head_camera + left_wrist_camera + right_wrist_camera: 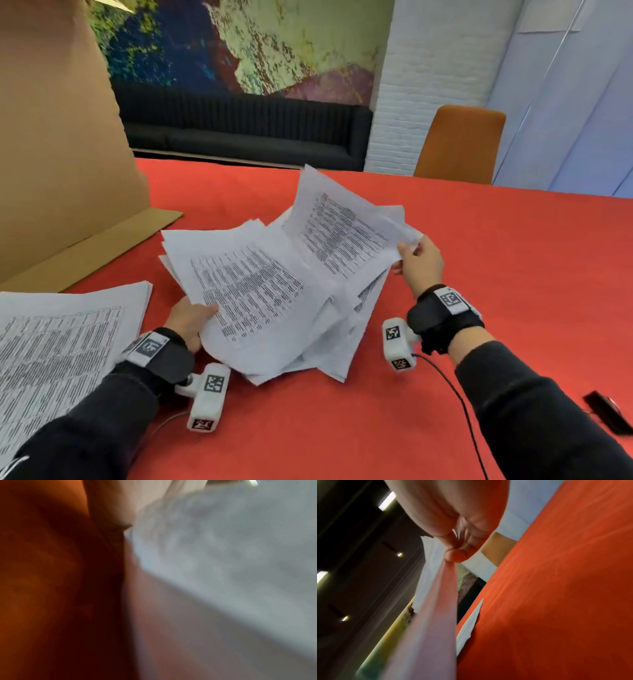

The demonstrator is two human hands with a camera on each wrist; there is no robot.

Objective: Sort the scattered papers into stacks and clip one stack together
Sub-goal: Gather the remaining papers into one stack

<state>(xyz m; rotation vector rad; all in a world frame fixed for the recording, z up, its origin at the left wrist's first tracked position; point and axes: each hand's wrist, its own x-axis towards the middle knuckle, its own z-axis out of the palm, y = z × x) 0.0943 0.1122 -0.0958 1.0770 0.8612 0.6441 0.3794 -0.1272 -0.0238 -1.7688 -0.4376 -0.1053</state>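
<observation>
A loose bundle of printed papers point(253, 294) hangs above the red table point(513, 260), fanned out and uneven. My left hand point(188, 320) grips its near left edge, thumb on top. My right hand point(416, 262) pinches the right corner of a lifted sheet point(342, 229) at the bundle's far side. In the right wrist view the thumb and fingertips point(455, 555) squeeze that sheet point(436, 601). The left wrist view is blurred: pale paper point(223, 547) close to the lens. A separate flat stack of printed papers point(61, 346) lies at the left edge.
A large brown cardboard sheet point(61, 154) leans at the far left. A black object point(608, 413) lies at the right near edge. An orange chair point(460, 144) stands beyond the table, and a dark sofa point(246, 130) lines the back wall. Cables trail from both wrist cameras.
</observation>
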